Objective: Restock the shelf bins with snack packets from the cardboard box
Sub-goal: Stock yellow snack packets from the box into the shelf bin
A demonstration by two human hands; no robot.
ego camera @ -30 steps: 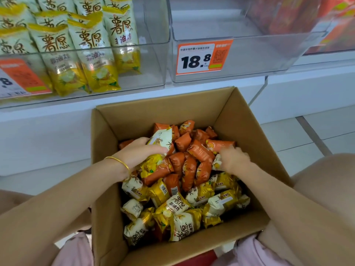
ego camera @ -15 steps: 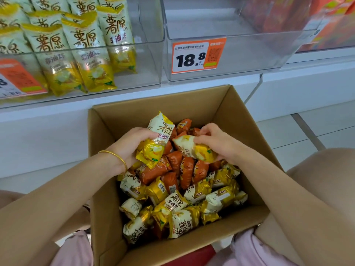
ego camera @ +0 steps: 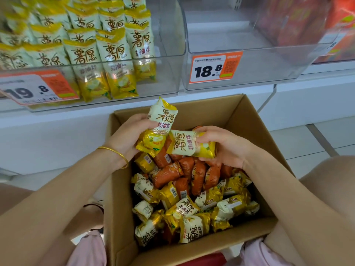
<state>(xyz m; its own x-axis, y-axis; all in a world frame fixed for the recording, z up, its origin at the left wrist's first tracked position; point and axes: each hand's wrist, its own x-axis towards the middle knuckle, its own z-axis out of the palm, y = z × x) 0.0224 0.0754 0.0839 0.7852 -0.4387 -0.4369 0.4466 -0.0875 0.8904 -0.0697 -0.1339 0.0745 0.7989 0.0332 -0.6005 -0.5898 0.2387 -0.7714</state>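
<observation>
cardboard box (ego camera: 255,135) sits open right below the shelf (ego camera: 57,120), prob so each pack needs only a short lift to the bins. left hand (ego camera: 132,139) grips a yellow pack (ego camera: 163,117) round its middle, top end pointing up toward the shelf; right hand (ego camera: 224,148) grips a 2nd pack (ego camera: 185,144) sideways, fingers (ego camera: 203,130) curled round its right end. the two packs touch above the rest, both hands over the back half of the box. looks like only yellows are being picked: left bin (ego camera: 169,77) already has the same yellow packs stood upright in rows, labels fwd, and the rows stop short of its right wall, so that's prob where these go. orange packs (ego camera: 197,173) lie in a clump mid-box, more yellows loose in front of them, nearer the person. mid bin (ego camera: 259,60), w/ the 18.8 tag (ego camera: 215,67), may be meant for the orange ones; can't tell. box is far from drained, so i'd say the task is early. next move prob: lift both, turn the sideways one upright, slot beside the front row. foil looks slick & puffy, so a mid-body grip makes sense vs pinching a seam.
</observation>
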